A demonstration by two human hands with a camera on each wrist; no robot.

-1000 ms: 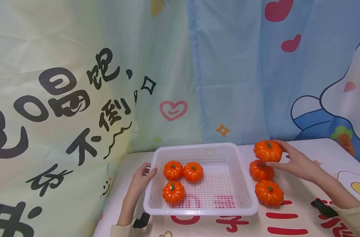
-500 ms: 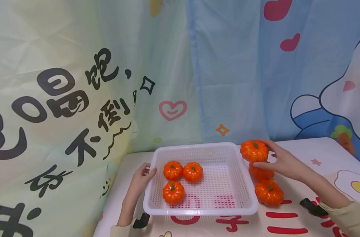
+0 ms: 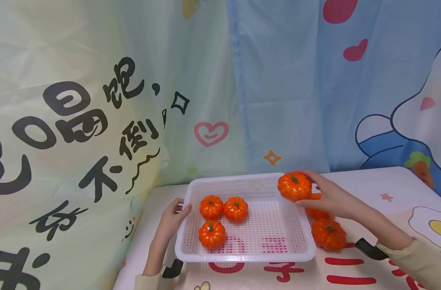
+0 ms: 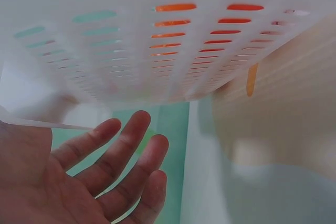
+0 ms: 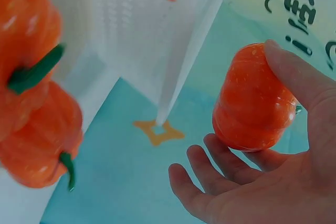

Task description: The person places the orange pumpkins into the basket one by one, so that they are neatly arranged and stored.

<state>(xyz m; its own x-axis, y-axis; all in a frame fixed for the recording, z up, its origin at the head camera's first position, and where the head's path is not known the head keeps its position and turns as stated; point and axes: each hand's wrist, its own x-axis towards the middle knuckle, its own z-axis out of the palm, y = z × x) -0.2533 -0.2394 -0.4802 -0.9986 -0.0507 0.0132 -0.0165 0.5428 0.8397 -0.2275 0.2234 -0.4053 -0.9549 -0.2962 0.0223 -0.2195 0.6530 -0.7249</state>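
Through the cameras I see my person's right grip (image 3: 330,195), a bare hand, holding a shiny orange pumpkin (image 3: 294,186) with a green stem. The right wrist view shows me the thumb on one side and fingers on the other, with the outer fingers spread loosely. From the head view, this held pumpkin appears over the far right corner of a white perforated basket (image 3: 245,258).

Just outside the basket's right wall I see two more orange pumpkins: the near pumpkin (image 3: 329,235) in plain sight, the far pumpkin (image 3: 319,214) partly hidden behind the hand.

Inside, in the left half, sit three others. The back-left pumpkin (image 3: 212,208) and back-right pumpkin (image 3: 236,209) are side by side; the front pumpkin (image 3: 212,234) is nearer to me, below the back-left one.

The left grip (image 3: 174,217) is at the basket's left wall, thumb at the rim, fingers relaxed and slightly bent outside it.

Both arms wear cream sleeves (image 3: 408,259). Everything rests on a pale surface (image 3: 369,181) printed with red strokes and a fried egg (image 3: 435,227). Behind hangs a pastel curtain (image 3: 282,100) with hearts, black characters and a white cartoon animal.
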